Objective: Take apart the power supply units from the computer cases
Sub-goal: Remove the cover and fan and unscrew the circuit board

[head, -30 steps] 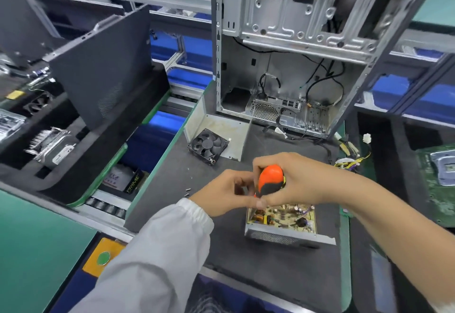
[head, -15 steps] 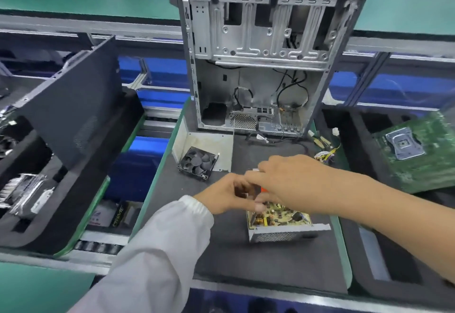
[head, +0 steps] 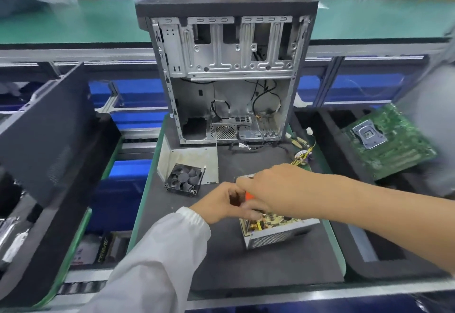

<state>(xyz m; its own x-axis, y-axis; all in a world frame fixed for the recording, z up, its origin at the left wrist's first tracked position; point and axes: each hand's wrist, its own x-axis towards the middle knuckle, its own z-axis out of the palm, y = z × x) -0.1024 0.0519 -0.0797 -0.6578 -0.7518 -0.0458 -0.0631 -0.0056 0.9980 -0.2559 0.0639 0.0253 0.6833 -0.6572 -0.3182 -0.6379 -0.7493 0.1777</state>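
Note:
An opened power supply unit [head: 278,234] lies on the dark mat [head: 246,268], its circuit board showing on top. My right hand [head: 273,189] curls round an orange screwdriver [head: 249,195] right above the unit; only a sliver of the handle shows. My left hand [head: 221,204] is at the unit's left edge, fingers curled beside the tool; what they hold is hidden. The stripped computer case [head: 226,78] stands upright behind, with loose cables inside.
A black fan [head: 184,182] lies on a metal cover plate [head: 189,160] left of my hands. A wire bundle [head: 302,157] trails to the right. A green motherboard [head: 386,142] sits in a foam tray at right. A dark side panel [head: 46,135] leans at left.
The camera has tilted up, so more of the case and back shelf shows. My right hand has lowered over the screwdriver handle, hiding most of it. Both hands stay at the unit.

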